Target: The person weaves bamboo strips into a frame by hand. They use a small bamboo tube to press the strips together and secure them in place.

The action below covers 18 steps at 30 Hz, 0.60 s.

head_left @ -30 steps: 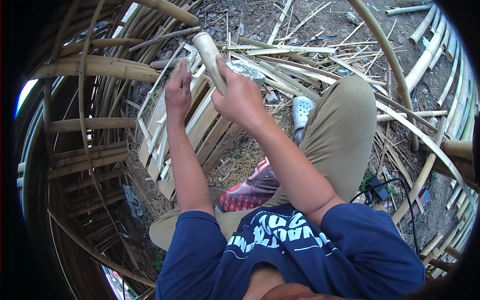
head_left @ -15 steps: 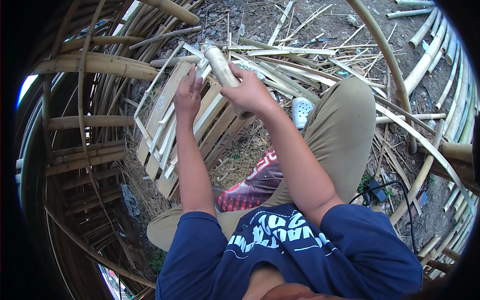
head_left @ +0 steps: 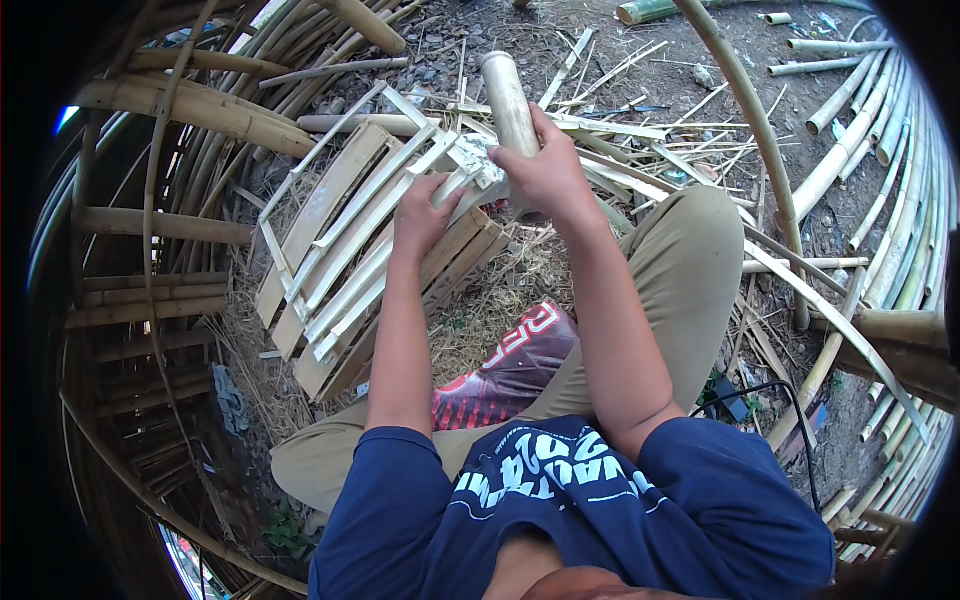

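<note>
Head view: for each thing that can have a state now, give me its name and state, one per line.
Right hand: closed around the tube
Tube: gripped, tilted
Left hand: fingers curled, grip unclear
Strips: lying along the planks
Planks: side by side
Split bamboo: scattered on ground
Cable: curved

Daylight soft and diffuse, moderately bright; only faint shadows on grey-brown earth ground [head_left: 760,35]. Left side much dimmer, inside brown bamboo-pole framework [head_left: 150,300]; small white-blue glare at far left. Corners black, rounded. Long pale-green bamboo poles [head_left: 900,200] curve by fisheye distortion. Pale split bamboo strips [head_left: 368,235] look quite sharp; left rim perhaps slightly blurred.
</note>
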Available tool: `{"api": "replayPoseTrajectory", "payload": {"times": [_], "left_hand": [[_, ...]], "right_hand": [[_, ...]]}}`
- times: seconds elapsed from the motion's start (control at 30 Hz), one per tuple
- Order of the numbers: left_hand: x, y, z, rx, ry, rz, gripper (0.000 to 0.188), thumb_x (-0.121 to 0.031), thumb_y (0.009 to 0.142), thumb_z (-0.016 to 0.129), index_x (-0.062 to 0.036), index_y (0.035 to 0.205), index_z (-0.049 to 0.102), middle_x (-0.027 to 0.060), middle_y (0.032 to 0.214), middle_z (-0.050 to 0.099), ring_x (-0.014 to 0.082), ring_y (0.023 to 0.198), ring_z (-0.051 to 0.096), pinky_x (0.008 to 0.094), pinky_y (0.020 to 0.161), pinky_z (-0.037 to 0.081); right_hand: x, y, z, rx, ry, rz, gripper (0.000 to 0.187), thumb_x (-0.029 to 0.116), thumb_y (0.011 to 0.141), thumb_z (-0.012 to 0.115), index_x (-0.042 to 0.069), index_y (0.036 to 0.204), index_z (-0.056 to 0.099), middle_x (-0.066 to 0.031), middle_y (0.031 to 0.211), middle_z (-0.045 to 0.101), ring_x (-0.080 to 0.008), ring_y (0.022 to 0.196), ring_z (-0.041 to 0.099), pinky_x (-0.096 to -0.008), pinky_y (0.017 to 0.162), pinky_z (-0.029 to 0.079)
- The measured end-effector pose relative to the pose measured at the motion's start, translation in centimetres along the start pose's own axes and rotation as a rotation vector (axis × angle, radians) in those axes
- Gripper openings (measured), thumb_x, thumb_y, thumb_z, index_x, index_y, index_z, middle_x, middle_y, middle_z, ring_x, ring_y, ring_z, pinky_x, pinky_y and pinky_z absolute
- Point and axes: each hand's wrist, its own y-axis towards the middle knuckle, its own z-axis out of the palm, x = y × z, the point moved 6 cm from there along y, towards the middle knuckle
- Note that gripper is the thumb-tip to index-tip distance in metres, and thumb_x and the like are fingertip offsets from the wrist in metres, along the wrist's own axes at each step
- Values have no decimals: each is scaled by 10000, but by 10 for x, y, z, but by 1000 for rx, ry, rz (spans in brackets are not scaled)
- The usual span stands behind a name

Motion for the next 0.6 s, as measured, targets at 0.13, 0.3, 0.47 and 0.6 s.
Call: {"api": "replayPoseTrajectory", "payload": {"times": [0.13, 0.3, 0.47, 0.6], "left_hand": [[6, -3, 5, 0, -7, 75, 359, -268, 904, 787, -18, 1156, 731, 169, 1120, 711, 344, 1051, 686, 404, 947, 528], [7, -2, 5, 5, -11, 76, 402, -369, 879, 795, -61, 1135, 757, 141, 1078, 685, 328, 1032, 667, 433, 918, 532], [22, -6, 6, -17, 59, 49, 441, -453, 865, 780, -112, 1146, 775, 90, 1086, 696, 287, 1063, 666, 438, 931, 519], [19, -11, 12, -34, 20, 91, 411, -414, 860, 791, -130, 1157, 783, 80, 1068, 696, 290, 1030, 672, 440, 911, 529]], "right_hand": [[46, 0, -3, 35, -67, -67, 687, 342, 824, 808, -100, 1299, 582, -231, 1046, 730, -305, 930, 743, -403, 840, 576], [84, 29, -4, 185, -634, -133, 565, 225, 754, 793, -65, 1210, 626, -184, 946, 717, -233, 793, 714, -378, 767, 569], [33, 69, 4, 222, -801, -167, 573, 252, 727, 782, -70, 1182, 649, -208, 955, 727, -284, 828, 725, -396, 792, 571], [-27, 85, 0, 274, -901, 131, 556, 242, 727, 779, -80, 1169, 679, -201, 939, 734, -276, 812, 727, -389, 768, 574]]}}
